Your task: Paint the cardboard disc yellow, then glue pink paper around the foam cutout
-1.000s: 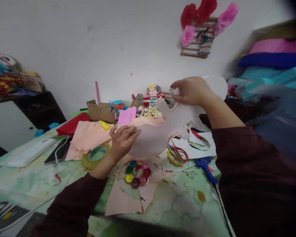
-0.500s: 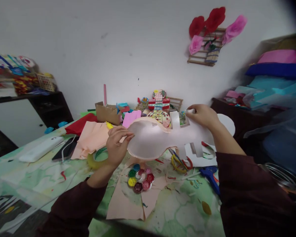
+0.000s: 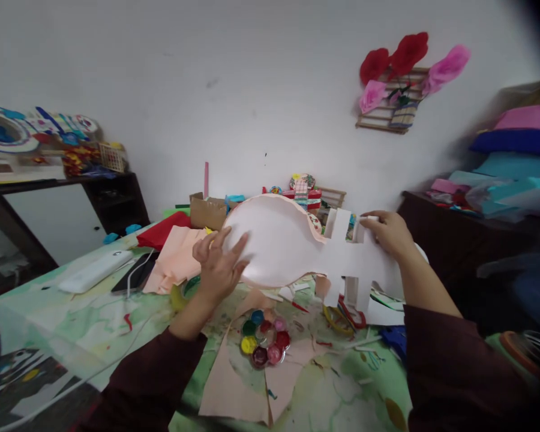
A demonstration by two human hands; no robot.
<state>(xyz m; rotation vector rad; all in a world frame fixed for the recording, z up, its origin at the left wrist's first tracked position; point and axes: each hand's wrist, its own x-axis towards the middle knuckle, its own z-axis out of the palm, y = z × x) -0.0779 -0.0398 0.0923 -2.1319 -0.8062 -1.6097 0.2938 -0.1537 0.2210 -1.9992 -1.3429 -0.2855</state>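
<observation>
A white, guitar-like card cutout (image 3: pixel 274 240) is held up over the table, its rounded left part edged with peach paper. My right hand (image 3: pixel 389 233) grips the upper edge of its narrower right part, beside the notches and tabs. At the rounded left end, my left hand (image 3: pixel 220 261) has its fingers spread over the white face; whether all of them touch it I cannot tell. Below the cutout, a flower-shaped paint palette (image 3: pixel 265 339) of several colours rests on a peach paper sheet (image 3: pixel 234 384). Yellow and red-handled scissors (image 3: pixel 338 321) lie under the right part.
Peach crepe paper (image 3: pixel 175 255), a tape roll (image 3: pixel 179 297), a dark phone (image 3: pixel 135 273) and a white device (image 3: pixel 95 271) lie left. A cardboard box (image 3: pixel 207 211) stands behind. A blue tool (image 3: pixel 395 341) lies near my right sleeve. Stacked coloured material (image 3: pixel 517 141) rises at right.
The cutout has tilted up so its white face shows more fully. My left hand has loosened from its left edge and spread its fingers. My right hand still holds on.
</observation>
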